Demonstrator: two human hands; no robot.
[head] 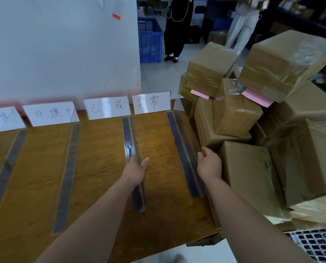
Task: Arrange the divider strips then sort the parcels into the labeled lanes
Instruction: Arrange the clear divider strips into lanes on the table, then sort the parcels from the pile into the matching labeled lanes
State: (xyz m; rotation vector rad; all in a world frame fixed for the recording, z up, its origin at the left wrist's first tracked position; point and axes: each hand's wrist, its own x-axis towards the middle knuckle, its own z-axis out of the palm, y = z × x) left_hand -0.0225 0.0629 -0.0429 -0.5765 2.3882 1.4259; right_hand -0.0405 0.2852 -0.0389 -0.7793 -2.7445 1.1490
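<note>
Several dark divider strips lie lengthwise on the brown wooden table, marking lanes. My left hand rests on the third strip, fingers over it and thumb out to the right. My right hand hovers with loosely curled fingers just right of the fourth strip, near the table's right edge, holding nothing. White handwritten label cards stand along the back of the table, one per lane. A pile of brown taped parcels is stacked to the right; two carry pink slips.
A white wall rises behind the labels. A blue crate stands on the floor beyond, with two people standing further back. A perforated tray sits at the bottom right, below the parcels.
</note>
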